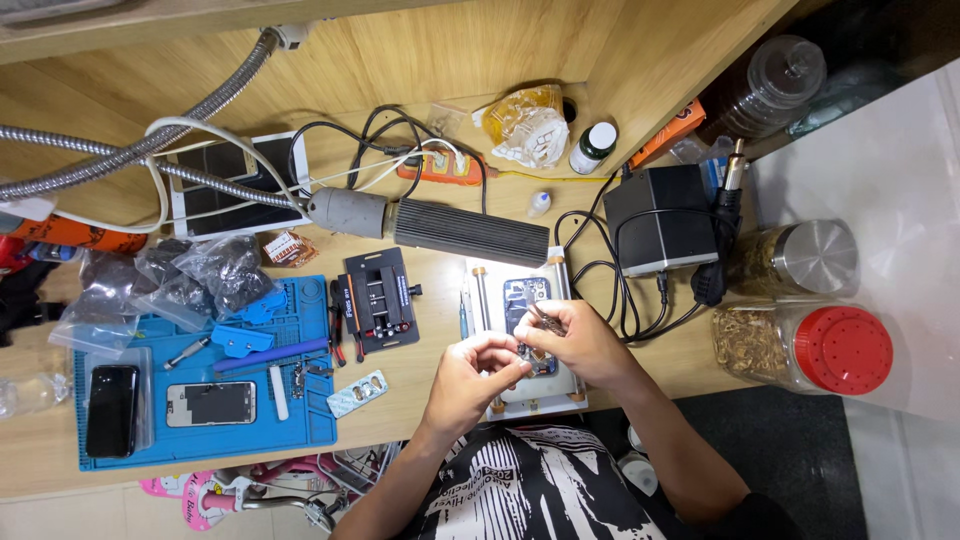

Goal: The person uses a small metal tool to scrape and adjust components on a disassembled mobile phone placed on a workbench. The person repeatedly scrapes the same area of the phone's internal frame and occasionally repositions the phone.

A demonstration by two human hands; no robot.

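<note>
An opened phone (pixel 524 300) lies in a white holding fixture (pixel 480 290) on the wooden desk. My right hand (pixel 577 338) is over its lower half, pinching thin metal tweezers (pixel 545 318) whose tips point at the phone's inside. My left hand (pixel 476 372) sits just left of it, fingers curled at the fixture's lower edge, touching the right hand's fingers. Whether the left hand holds something small I cannot tell. The lower part of the phone is hidden by both hands.
A blue work mat (pixel 300 420) at left carries a dark phone (pixel 111 408), a phone screen part (pixel 211 403) and small tools. A black clamp jig (pixel 378 297), a grey finned box (pixel 470 231), a black power unit (pixel 660 218) with cables and two jars (pixel 800 345) stand around.
</note>
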